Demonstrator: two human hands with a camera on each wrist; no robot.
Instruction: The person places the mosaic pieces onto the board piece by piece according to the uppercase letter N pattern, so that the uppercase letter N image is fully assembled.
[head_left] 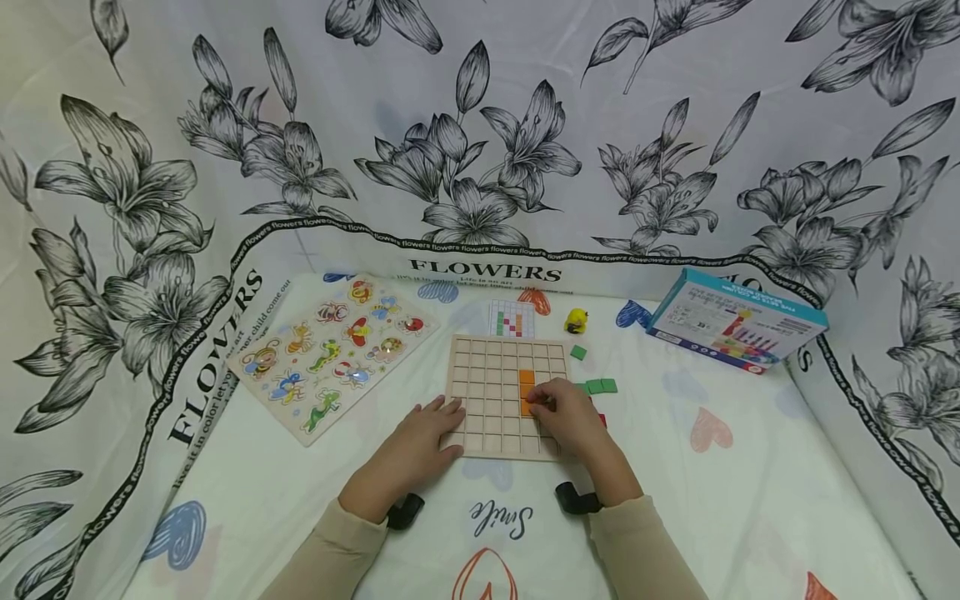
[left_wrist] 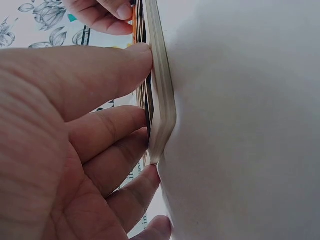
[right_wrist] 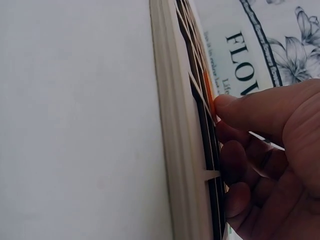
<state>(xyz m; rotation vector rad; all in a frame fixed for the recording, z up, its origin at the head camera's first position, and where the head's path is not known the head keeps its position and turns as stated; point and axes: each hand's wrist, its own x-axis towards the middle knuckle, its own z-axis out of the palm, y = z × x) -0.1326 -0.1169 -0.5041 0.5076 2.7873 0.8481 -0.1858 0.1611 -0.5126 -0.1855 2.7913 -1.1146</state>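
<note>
A wooden grid board (head_left: 483,375) lies flat in front of me, with a short column of orange square tiles (head_left: 527,377) in its cells. My right hand (head_left: 573,417) is over the right part of the board, its thumb and bent fingers at the lower orange tile. In the right wrist view the thumb tip touches the orange tile (right_wrist: 208,92); the fingers partly hide its far side. My left hand (head_left: 418,442) rests at the board's front left corner, fingers loosely extended. The left wrist view shows its thumb and fingertips touching the board's edge (left_wrist: 162,85).
Green tiles (head_left: 600,386) and a partly hidden red tile (head_left: 603,421) lie right of the board. Behind it are a pattern card (head_left: 512,319) and a small yellow toy (head_left: 576,321). An insect puzzle board (head_left: 333,354) is left; a box (head_left: 738,321) stands right.
</note>
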